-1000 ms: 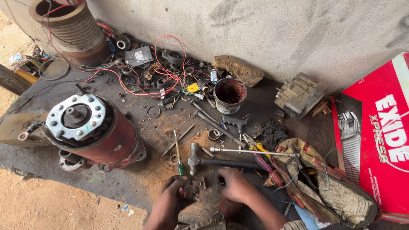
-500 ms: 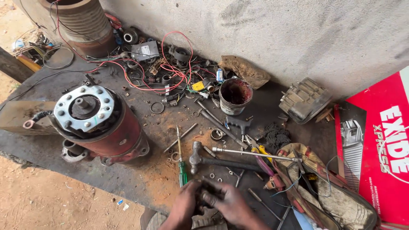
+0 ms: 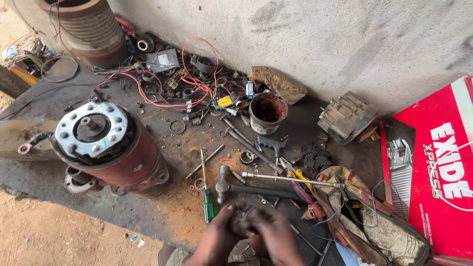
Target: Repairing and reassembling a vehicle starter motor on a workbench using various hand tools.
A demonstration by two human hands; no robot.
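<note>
Since the earlier frames both hands are sitting lower at the bottom edge and closer together, and the view is tilting so the ribbed drum [image 3: 91, 29] is rising partly out of the top left. Going left to right: a red motor housing [image 3: 111, 152] with a silver end plate is standing on the dark mat [image 3: 44, 98], a cable lug trailing off its left side. Beside it a green-handled screwdriver [image 3: 206, 189] is lying near a hammer [image 3: 246, 187], head toward the screwdriver. The left hand [image 3: 217, 241] is wrapping the left side of a small dark metal part [image 3: 241, 221], fingers closed on it; the right hand [image 3: 276, 236] is clasping the same part from the other side, fingers curled over. The part is being held just off the mat's front edge, below the hammer. Farther right a stained tin cup [image 3: 267, 112], a grey finned casting [image 3: 345, 116], a grimy tool bag [image 3: 379, 226] and a red carton [image 3: 433, 167] are sitting along the wall. Risk, as a judgement: the part looks greasy and is blurred with motion, so it could be slipping out and dropping into the sand, or small pieces scattering among the loose washers and bolts. Compared with half a second ago, the hands are covering more of the part.
</note>
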